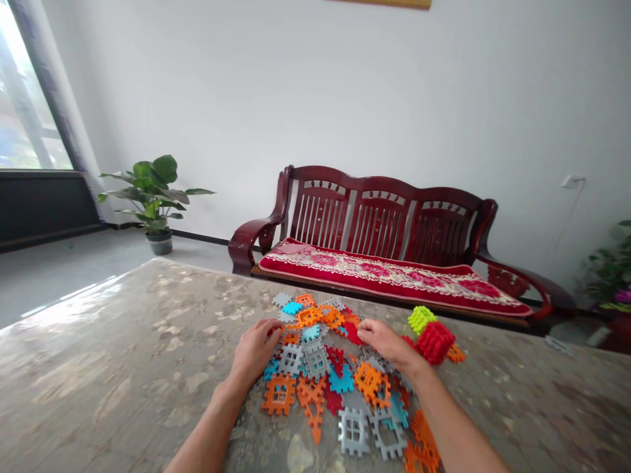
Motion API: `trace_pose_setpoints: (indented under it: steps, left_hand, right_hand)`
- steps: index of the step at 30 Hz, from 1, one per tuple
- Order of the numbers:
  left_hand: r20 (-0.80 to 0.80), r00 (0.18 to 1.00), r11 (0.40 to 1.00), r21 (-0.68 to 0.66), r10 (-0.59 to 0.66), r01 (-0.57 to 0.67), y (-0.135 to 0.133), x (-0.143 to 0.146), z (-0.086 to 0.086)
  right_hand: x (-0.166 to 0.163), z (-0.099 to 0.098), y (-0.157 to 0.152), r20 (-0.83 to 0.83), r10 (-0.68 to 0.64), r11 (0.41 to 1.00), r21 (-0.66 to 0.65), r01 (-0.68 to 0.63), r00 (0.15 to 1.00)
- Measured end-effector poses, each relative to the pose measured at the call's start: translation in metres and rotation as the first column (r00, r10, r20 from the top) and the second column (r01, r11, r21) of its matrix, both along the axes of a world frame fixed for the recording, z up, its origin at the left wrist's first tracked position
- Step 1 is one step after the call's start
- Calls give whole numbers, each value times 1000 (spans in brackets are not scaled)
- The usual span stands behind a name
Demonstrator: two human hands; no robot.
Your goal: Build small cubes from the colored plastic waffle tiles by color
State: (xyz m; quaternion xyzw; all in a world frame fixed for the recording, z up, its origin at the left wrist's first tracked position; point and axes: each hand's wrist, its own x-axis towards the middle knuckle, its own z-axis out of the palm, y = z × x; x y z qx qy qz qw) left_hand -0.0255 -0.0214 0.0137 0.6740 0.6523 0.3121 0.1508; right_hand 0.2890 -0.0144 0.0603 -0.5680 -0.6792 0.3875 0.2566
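Observation:
A loose pile of notched plastic interlocking building pieces spreads between my hands, in orange, grey, blue and red. My left hand (257, 345) rests at the pile's left edge, its fingers bent against orange pieces (290, 337); what lies under the fingertips is hidden. On the far right side of the pile, my right hand (384, 338) is closed, with its fingertips beside a red piece (351, 333). Whether it grips that piece is unclear. Nearer to me lie a grey window piece (353, 431), an orange window piece (279, 395) and an orange pointed piece (312, 402).
Beyond my right wrist stand a red assembled block (436, 342) and a yellow-green one (421, 319). The patterned tablecloth (123, 368) covers the table. Behind it is a dark wooden bench (355, 190) with a red floral cushion (394, 274). A potted plant (156, 190) stands at left.

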Motion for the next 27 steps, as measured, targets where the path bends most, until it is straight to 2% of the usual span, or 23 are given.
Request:
trace_pose_setpoints:
  steps: [2, 5, 7, 10, 13, 17, 23, 25, 27]
  left_hand:
    - [-13, 1000, 1000, -3, 0, 0, 0, 0, 1]
    - [-26, 1000, 1000, -2, -6, 6, 0, 0, 0]
    - [-29, 1000, 1000, 2, -8, 8, 1, -1, -1]
    - [-27, 1000, 1000, 6, -7, 7, 1, -1, -2]
    - [-21, 1000, 1000, 12, -3, 3, 1, -1, -2]
    - [-12, 1000, 1000, 6, -14, 14, 1, -1, -3]
    - [-4, 1000, 1000, -4, -25, 25, 3, -3, -5]
    - [-6, 1000, 1000, -5, -20, 20, 4, -4, -6]
    - [-6, 1000, 1000, -3, -20, 20, 4, -4, -7]
  right_hand:
    - [13, -2, 2, -71, -76, 993, -95, 69, 995]
    - [29, -13, 5, -34, -205, 967, -159, 197, 978]
    - [36, -21, 7, 66, -266, 958, -89, 271, 962]
    - [37, -26, 7, 263, -357, 932, 157, 326, 896]
    - [24, -19, 1, 436, -364, 922, 294, 252, 823]
    - [-3, -3, -12, 594, -290, 942, 317, 113, 750]
    - [-31, -1, -18, 752, -268, 957, 280, 76, 603]
    - [-29, -1, -16, 750, -258, 959, 276, 66, 609]
    - [-19, 3, -14, 705, -244, 959, 276, 60, 666]
